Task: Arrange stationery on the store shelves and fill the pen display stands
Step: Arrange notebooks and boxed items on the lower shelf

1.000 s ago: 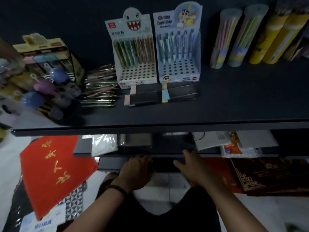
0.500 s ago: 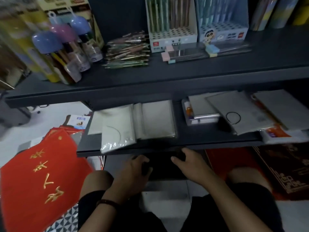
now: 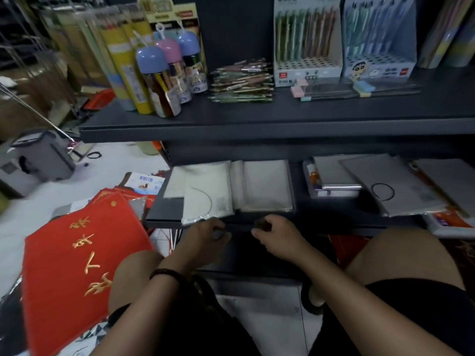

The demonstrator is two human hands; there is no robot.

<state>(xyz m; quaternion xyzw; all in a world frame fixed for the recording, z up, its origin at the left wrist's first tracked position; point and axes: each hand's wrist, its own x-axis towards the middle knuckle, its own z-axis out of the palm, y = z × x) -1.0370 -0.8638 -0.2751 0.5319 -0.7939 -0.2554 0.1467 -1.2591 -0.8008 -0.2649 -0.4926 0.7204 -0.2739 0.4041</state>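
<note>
The left hand [image 3: 205, 237] and the right hand [image 3: 280, 237] sit low and near each other at the front lip of the lower shelf [image 3: 164, 219]. The fingers of each are curled in. In this poor light I cannot tell whether they hold the lip, something dark below it, or nothing.

Just beyond the left hand's knuckles lies a clear plastic sleeve [image 3: 205, 199], its corner hanging over the lip and almost touching the hand. Just past the right hand are wrapped pads [image 3: 264, 186]. These look light, flat and floppy, and the wrapping is likely slick, so a pinch on one corner would let them sag or slide. They are better taken along the long edge, thumb on top and fingers beneath.

Well above and beyond both hands, on the upper shelf [image 3: 257, 129], a heap of loose pens [image 3: 241, 80] lies just left of a pen stand [image 3: 307, 42]. A second stand [image 3: 377, 39] is further over on the right hand's side. The pens look thin, stiff and light, but they are round, so they probably roll. A few at a time, gripped mid-barrel, should drop cleanly into the holes, and the stand, which looks like card, may tip if pushed hard
</note>
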